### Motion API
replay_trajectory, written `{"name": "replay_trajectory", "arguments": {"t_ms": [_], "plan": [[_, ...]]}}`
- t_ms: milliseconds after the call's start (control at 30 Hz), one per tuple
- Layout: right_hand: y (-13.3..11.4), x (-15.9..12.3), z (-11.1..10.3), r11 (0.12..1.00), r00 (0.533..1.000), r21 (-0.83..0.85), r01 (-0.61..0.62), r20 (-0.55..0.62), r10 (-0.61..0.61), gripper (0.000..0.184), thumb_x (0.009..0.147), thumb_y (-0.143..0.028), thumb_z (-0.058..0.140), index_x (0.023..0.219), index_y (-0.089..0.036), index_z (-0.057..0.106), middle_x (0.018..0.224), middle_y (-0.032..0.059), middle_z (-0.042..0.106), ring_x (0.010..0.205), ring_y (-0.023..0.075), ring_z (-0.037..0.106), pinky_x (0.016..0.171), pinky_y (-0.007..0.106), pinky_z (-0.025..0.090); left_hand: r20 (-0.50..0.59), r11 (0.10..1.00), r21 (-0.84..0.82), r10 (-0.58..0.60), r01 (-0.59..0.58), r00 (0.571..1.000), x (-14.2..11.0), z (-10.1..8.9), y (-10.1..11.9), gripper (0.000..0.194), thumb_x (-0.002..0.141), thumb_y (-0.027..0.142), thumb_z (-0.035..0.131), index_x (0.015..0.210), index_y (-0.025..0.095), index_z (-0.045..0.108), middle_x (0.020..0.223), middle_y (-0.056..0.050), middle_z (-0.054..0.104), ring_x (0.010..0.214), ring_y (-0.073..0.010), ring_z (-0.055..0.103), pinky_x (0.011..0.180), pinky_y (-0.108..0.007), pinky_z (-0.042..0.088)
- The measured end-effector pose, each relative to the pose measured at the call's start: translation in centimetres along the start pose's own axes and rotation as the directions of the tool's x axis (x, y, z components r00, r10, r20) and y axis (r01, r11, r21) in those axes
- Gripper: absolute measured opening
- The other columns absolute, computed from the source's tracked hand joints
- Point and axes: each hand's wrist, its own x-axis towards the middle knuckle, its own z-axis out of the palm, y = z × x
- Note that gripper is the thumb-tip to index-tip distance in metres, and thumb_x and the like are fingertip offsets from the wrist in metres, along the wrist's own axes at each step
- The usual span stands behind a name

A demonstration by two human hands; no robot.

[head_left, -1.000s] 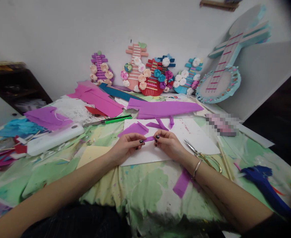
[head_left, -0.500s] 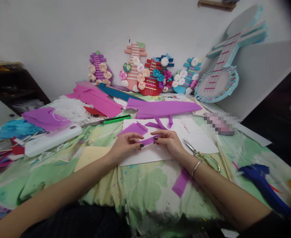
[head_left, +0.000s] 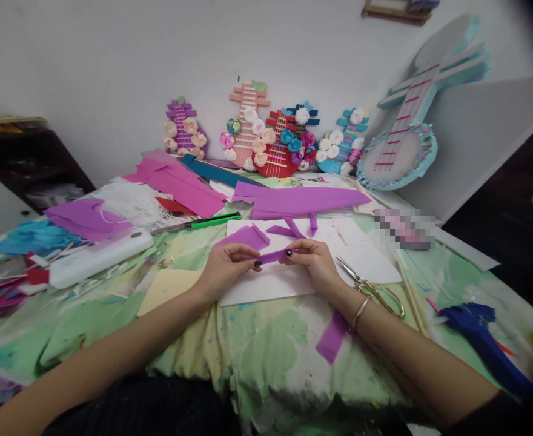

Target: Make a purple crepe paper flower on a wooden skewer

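- L hand (head_left: 225, 266) & R hand (head_left: 316, 260) apart, w/ short purple strip (head_left: 273, 257) stretched between; each pinches one end, thumb vs. fingers; strip held above white sheet (head_left: 266, 289), L of its middle
- step in hand, as I judge it: strip being worked by the fingers, prob. straightened or folded lengthwise; can't tell which, as fingertips hide both ends
- next move would call for an even pinch at both ends & light tension; too hard a pull might crease or tear it, since it looks thin & soft
- pose: forearms reach in from the table's near edge, L & R sides, converging; palms turned roughly inward, wrists low, fingers curled, thumbs on the near side; bracelet (head_left: 361, 312) on R wrist
- on white sheet: purple piece (head_left: 247, 237) by far L corner; purple scraps (head_left: 294, 227) along far edge; scissors (head_left: 361, 280) near its R near corner, blades on sheet, handles past its edge
- loose purple strip (head_left: 331, 339) toward table's near edge, partly under R forearm; yellow sheet (head_left: 169, 287) beside L forearm; green cutter (head_left: 215, 221) past white sheet's far L corner
- farther out: blue glue gun (head_left: 480, 327) toward table's R edge; big purple sheet (head_left: 303, 200) farther back; flowered toy guitars (head_left: 278, 151) along table's far edge, by the wall
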Motion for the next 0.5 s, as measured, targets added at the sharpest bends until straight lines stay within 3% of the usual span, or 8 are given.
{"name": "replay_trajectory", "arguments": {"t_ms": [200, 433, 500], "plan": [[-0.22, -0.02, 0.23, 0.994, 0.997, 0.092, -0.067, -0.034, 0.070, 0.018, 0.053, -0.019, 0.075, 0.068, -0.014, 0.066, 0.059, 0.0005, 0.066, 0.058, 0.0165, 0.066, 0.062, 0.027, 0.052, 0.081, 0.999, -0.001, 0.037, -0.037, 0.996, -0.22, -0.10, -0.10, 0.021, 0.066, 0.015, 0.066, 0.086, 0.011, 0.071, 0.060, -0.004, 0.070, 0.058, -0.0144, 0.064, 0.057, -0.023, 0.052], [-0.04, 0.00, 0.11, 0.995, 0.999, 0.085, -0.046, -0.022, 0.048, 0.016, 0.056, -0.017, 0.075, 0.070, -0.014, 0.067, 0.062, 0.0012, 0.066, 0.060, 0.0168, 0.066, 0.063, 0.028, 0.052, 0.000, 0.997, -0.008, -0.082, 0.082, 0.997, -0.23, -0.05, 0.31, 0.017, 0.062, 0.013, 0.069, 0.079, 0.011, 0.073, 0.065, -0.008, 0.072, 0.063, -0.0185, 0.068, 0.060, -0.025, 0.051], [0.06, 0.03, 0.02, 0.996, 0.999, 0.084, -0.040, -0.019, 0.042, 0.016, 0.056, -0.017, 0.075, 0.070, -0.014, 0.067, 0.063, 0.0016, 0.067, 0.060, 0.0168, 0.066, 0.064, 0.028, 0.052, -0.006, 0.995, -0.011, -0.095, 0.095, 0.995, -0.19, -0.05, 0.44, 0.024, 0.062, 0.014, 0.071, 0.086, 0.010, 0.072, 0.067, -0.008, 0.072, 0.065, -0.0190, 0.068, 0.059, -0.024, 0.050]]}}
